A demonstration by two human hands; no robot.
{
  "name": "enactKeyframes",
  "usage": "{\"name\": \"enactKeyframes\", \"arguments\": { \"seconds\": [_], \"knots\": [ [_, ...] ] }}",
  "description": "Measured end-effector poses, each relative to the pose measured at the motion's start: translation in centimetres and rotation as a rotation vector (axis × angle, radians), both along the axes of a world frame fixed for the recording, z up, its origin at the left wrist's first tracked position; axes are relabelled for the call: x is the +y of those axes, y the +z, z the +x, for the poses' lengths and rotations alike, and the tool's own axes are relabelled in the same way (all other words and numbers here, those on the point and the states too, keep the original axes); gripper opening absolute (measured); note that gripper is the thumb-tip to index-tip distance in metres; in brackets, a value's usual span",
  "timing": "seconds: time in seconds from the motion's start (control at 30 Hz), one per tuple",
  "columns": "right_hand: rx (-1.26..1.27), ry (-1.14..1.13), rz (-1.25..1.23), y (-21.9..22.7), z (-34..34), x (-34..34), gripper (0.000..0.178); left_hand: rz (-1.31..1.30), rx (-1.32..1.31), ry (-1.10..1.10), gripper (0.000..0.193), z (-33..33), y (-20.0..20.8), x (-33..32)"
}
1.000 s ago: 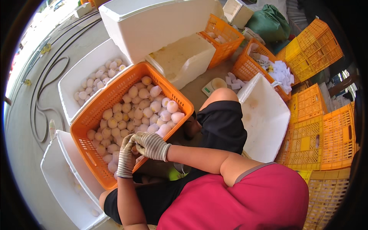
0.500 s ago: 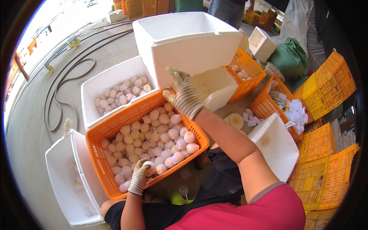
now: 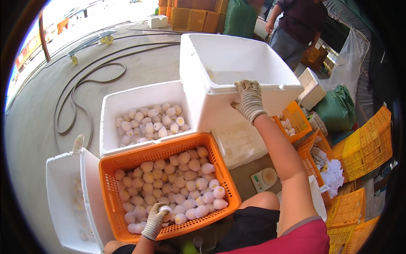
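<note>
We grip the big white foam box (image 3: 237, 63) by its rim — light, but it snaps easily.
Our gloved right hand (image 3: 249, 99) pinches the rim; our gloved left hand (image 3: 155, 218) closes on a wrapped round fruit (image 3: 168, 212) in the orange plastic crate (image 3: 111, 190) — soft.

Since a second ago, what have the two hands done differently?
The right hand left the orange crate, reached up and forward, and gripped the rim of the empty white foam box. The left hand stayed at the crate's near edge on the wrapped fruit.
</note>
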State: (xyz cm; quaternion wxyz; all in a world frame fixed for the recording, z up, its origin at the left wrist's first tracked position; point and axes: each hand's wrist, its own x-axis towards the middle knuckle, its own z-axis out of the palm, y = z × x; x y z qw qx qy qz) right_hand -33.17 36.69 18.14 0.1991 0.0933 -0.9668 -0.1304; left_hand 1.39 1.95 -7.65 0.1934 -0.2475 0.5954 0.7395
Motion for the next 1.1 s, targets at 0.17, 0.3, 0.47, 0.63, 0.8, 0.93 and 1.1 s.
{"name": "enactKeyframes", "arguments": {
  "seconds": [0.17,0.3,0.47,0.63,0.8,0.93,1.1],
  "knots": [
    [0.111,0.222,-0.065,-2.4,3.6,3.2,0.065,0.006,-0.098,-0.044,0.037,-0.6,2.1,0.5],
    [0.203,0.354,-0.179,-3.2,5.4,3.4,0.061,-0.006,-0.084,-0.058,0.038,0.0,0.0,0.3],
    [0.213,0.358,-0.236,-3.2,5.2,2.9,0.065,-0.012,-0.101,-0.02,0.036,0.1,-1.2,-0.3],
    [0.235,0.308,-0.225,-3.0,4.2,2.2,0.073,-0.027,-0.155,-0.067,0.032,-0.4,0.4,-0.4],
    [0.247,0.188,-0.218,-3.7,3.4,2.5,0.074,-0.009,-0.134,-0.063,0.033,-1.2,1.1,0.0],
    [0.355,0.219,-0.249,-4.1,1.9,0.5,0.068,-0.057,-0.095,-0.109,0.032,-0.4,1.8,0.7],
    [0.303,0.038,-0.324,-5.3,-1.1,-1.8,0.08,-0.057,-0.125,-0.13,0.031,-0.2,0.9,0.6]
  ]
}}
